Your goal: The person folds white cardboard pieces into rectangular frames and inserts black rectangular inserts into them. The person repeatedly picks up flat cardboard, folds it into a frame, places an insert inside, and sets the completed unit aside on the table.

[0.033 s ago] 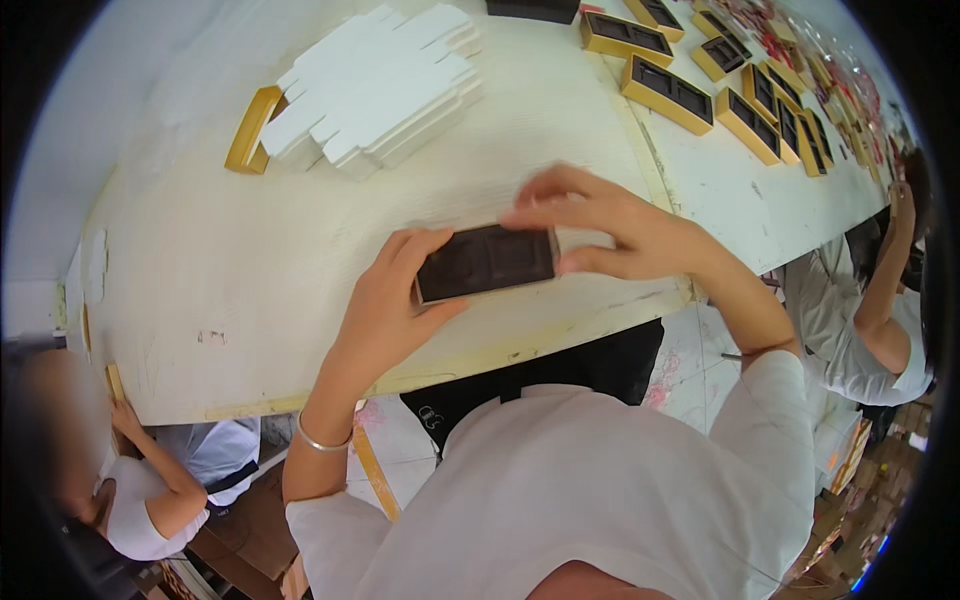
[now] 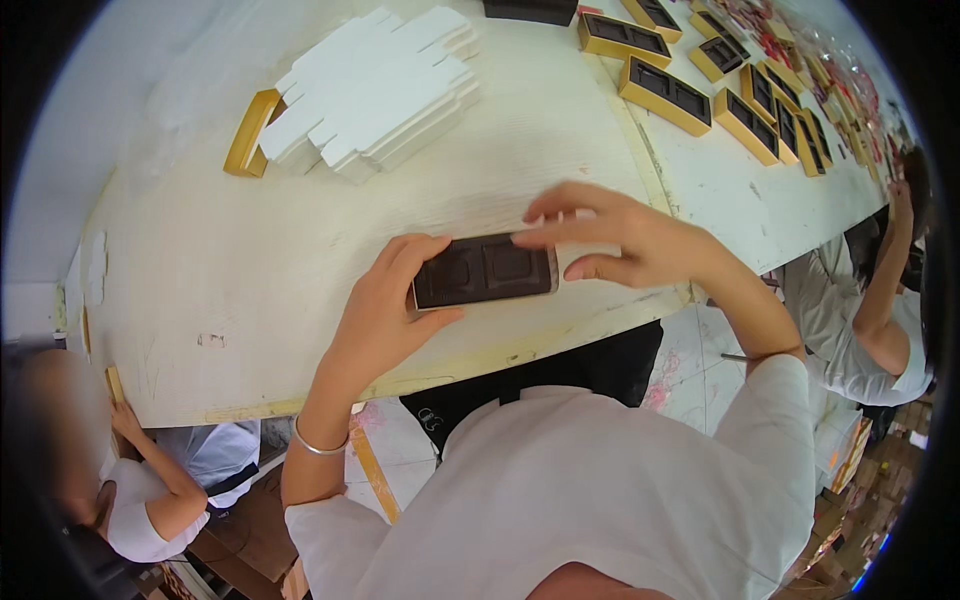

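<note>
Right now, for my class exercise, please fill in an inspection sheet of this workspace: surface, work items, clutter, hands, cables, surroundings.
Surface: white table, scuffed, yellowish along the near edge.
Work items: box with a dark insert, two squarish recesses facing up.
Clutter: stacked white card pieces; gold piece beside them; gold boxes with dark inserts at far right.
Hands: left hand grips the box's left end; right hand is open at its right end, contact unclear.
Cables: nothing seen.
Surroundings: one co-worker left, another right.
</note>
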Demonstrator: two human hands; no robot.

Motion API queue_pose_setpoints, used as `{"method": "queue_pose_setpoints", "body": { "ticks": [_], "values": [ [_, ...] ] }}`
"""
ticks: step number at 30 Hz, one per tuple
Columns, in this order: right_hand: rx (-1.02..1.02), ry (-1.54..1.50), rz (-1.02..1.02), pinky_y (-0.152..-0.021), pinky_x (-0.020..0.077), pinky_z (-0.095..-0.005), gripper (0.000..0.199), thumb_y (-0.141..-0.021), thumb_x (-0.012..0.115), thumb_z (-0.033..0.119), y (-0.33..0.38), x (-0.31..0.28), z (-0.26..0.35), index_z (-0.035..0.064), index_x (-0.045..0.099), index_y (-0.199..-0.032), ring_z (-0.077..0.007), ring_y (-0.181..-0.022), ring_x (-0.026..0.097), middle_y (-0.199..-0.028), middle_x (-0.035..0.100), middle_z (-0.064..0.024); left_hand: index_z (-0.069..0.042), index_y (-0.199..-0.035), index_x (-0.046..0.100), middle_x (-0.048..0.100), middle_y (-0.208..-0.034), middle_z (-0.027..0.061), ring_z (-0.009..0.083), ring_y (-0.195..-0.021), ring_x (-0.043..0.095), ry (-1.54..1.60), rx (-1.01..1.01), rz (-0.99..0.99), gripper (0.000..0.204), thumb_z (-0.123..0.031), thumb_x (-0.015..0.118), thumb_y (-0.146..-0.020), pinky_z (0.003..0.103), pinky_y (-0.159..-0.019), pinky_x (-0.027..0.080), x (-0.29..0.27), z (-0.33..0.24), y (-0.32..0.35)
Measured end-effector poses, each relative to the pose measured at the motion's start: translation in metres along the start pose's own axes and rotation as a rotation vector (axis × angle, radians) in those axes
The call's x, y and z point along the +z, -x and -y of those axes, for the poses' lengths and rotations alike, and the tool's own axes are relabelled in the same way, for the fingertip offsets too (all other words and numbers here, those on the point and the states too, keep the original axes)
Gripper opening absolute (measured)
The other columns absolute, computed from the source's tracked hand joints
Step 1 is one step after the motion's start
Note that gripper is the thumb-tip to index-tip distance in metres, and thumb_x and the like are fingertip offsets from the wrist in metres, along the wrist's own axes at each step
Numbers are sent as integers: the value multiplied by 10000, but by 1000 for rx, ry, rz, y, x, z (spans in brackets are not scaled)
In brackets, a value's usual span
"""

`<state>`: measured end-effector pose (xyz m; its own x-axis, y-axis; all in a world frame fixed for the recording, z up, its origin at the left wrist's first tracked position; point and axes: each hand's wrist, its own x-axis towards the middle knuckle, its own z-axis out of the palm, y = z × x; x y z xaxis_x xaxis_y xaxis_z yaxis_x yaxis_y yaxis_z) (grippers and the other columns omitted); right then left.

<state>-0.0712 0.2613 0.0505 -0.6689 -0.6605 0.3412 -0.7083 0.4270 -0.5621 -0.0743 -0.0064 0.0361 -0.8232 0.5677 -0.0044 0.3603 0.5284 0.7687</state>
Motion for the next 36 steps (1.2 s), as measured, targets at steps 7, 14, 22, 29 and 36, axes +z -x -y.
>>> {"method": "queue_pose_setpoints", "body": {
  "ticks": [7, 14, 22, 29, 36],
  "values": [
    [-387, 548, 203, -801, 515, -370, 411, -696, 661, 126, 9, -1, -10, -54, 629, -1065, -275, -935, 598, -1178, 552, -178, -52, -1219, 503, 558, -1180, 88, 202, -1067, 554, 52, -62, 171, 683, -102, 841, -628, 333, -890, 472, -11, -2, -11],
    [-30, 402, 223, -1105, 264, -499, 555, -820, 625, 301, 36, 36, 19, -40, 520, -1245, -338, -1362, 312, -1465, 330, -198, -70, -1236, 480, 523, -1237, 131, 315, -1110, 546, -48, 122, 2, 690, -101, 826, -640, 370, -908, 473, 12, 7, -4],
    [322, 759, -53, -1089, 312, -428, 521, -745, 627, -11, 117, -88, -64, 109, 583, -1250, -359, -1320, 376, -1430, 402, -159, -95, -1325, 476, 412, -1393, 170, 339, -1078, 530, -568, 257, -463, 680, -382, 731, -764, 444, -982, 381, -13, -5, -56],
    [196, 499, -228, -1081, 328, -409, 562, -767, 696, 61, 17, -60, -53, 74, 524, -1303, -338, -1328, 371, -1432, 403, -152, -61, -1137, 625, 611, -1203, 97, 260, -1136, 560, -864, 246, -494, 355, -222, 677, -825, 421, -988, 419, -28, 43, -87],
    [-199, 483, -174, -958, 424, -392, 346, -796, 664, 72, -98, -2, -83, 36, 593, -1132, -309, -1144, 517, -1193, 584, -123, -102, -911, 720, 685, -1042, 51, 236, -1003, 628, -538, 349, -558, 138, -89, 703, -775, 366, -863, 497, -40, 37, -83]
  ]
}}
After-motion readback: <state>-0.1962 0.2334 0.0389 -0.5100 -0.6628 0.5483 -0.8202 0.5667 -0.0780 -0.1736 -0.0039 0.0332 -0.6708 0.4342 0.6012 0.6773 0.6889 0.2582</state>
